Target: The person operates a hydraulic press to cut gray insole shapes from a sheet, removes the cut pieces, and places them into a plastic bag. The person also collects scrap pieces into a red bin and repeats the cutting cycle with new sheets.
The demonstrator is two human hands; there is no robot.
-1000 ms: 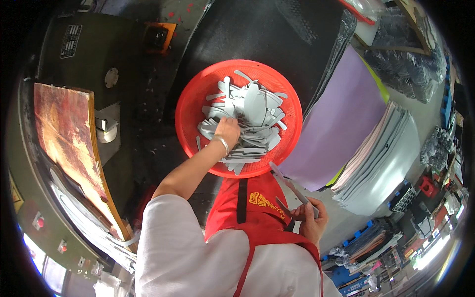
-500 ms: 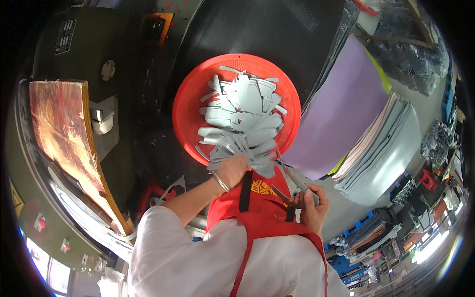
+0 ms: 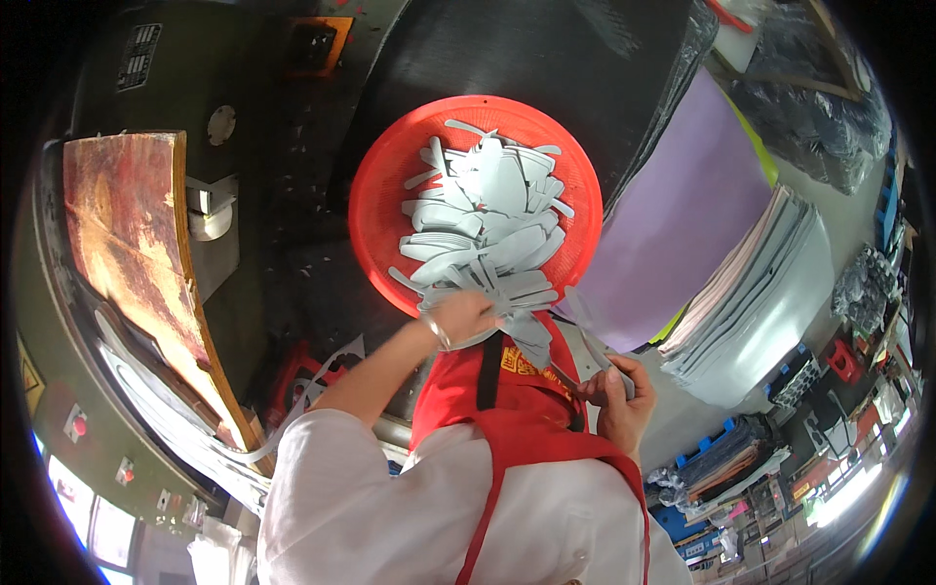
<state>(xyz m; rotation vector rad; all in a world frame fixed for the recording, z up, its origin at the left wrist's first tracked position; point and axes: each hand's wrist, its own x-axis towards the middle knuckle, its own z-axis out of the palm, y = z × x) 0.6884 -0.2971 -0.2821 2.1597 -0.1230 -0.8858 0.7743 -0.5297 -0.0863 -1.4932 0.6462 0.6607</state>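
Note:
A round red plastic basket (image 3: 375, 180) holds a heap of flat, pale grey cut pieces (image 3: 502, 185), some curved like strips and some stacked together. At the basket's near rim my left hand (image 3: 460, 319), slightly blurred, is closed on grey cut pieces (image 3: 529, 336) that stick out past its fingers to the right. To the right, in front of the red apron (image 3: 458, 395), my right hand (image 3: 621, 402) is pinched on a long, narrow grey cut piece (image 3: 612, 374). A dark thin edge beside those fingers is hard to make out.
Behind the basket lies a dark, flat surface (image 3: 517, 49). Purple sheet material (image 3: 673, 205) and a stack of pale sheets (image 3: 756, 302) lie to the right. A worn wooden board (image 3: 132, 229) stands at the left, beside a dark green machine (image 3: 234, 58).
My left hand stays at the near rim, with the pieces at its fingers now hanging lower right. The long piece in my right hand has shifted slightly. The whole view has moved a little.

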